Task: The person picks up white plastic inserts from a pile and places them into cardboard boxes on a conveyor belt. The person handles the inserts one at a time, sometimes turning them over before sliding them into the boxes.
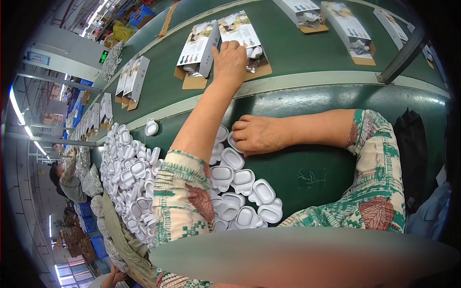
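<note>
My left hand point(229, 65) reaches over the conveyor to a printed cardboard box point(237, 30), its fingers bent over the box near the open end. A white piece point(254, 52) and a clear bag show in that opening, partly covered by the hand. Close beside it lies a second box point(198, 45), its brown flap folded out. Lower down, at the green worktable point(307, 168), my right hand point(259, 136) has its fingers closed on a white oval plastic tray point(232, 142), mostly hidden. More white trays point(242, 181) lie just below that hand.
A large heap of white trays point(129, 177) fills the left side, with one loose tray point(151, 127) by the rail. More boxes point(348, 31) sit along the belt point(288, 53). A metal post point(403, 56) rises at right. Another person point(71, 180) is at the far left.
</note>
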Available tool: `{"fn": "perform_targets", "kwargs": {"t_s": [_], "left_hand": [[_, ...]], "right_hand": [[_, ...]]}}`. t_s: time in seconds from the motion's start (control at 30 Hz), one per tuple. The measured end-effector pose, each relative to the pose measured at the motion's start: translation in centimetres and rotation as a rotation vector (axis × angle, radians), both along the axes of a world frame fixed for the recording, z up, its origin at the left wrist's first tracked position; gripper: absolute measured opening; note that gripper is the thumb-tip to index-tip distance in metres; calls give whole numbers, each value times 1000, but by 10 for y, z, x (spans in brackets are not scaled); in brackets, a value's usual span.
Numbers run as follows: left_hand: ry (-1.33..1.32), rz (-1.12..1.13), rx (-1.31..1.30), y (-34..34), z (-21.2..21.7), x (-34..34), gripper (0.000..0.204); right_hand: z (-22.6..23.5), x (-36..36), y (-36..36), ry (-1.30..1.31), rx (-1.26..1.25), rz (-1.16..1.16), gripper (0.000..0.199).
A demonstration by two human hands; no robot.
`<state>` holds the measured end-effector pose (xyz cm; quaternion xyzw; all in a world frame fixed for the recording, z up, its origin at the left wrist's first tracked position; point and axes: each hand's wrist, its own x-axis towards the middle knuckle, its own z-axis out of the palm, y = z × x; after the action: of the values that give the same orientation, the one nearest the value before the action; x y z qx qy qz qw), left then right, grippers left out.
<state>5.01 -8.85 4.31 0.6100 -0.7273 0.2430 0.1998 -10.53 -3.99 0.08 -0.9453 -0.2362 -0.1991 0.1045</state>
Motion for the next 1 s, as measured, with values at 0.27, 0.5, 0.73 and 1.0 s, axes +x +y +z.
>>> {"fn": "perform_targets", "kwargs": {"t_s": [0.27,0.5,0.73,1.0], "left_hand": [[47,151,-43,9,-2,-7,29],[281,26,181,176,4,5,38],[186,0,672,268,-13,-41,73],[152,38,501,208,-21,-21,62]], "right_hand": [[-7,5,-11,-126,-71,-97,15],[-5,11,-40,-278,-31,-314,13],[15,47,-77,-358,-170,-587,14],[18,43,-130,-458,-359,-998,12]]}}
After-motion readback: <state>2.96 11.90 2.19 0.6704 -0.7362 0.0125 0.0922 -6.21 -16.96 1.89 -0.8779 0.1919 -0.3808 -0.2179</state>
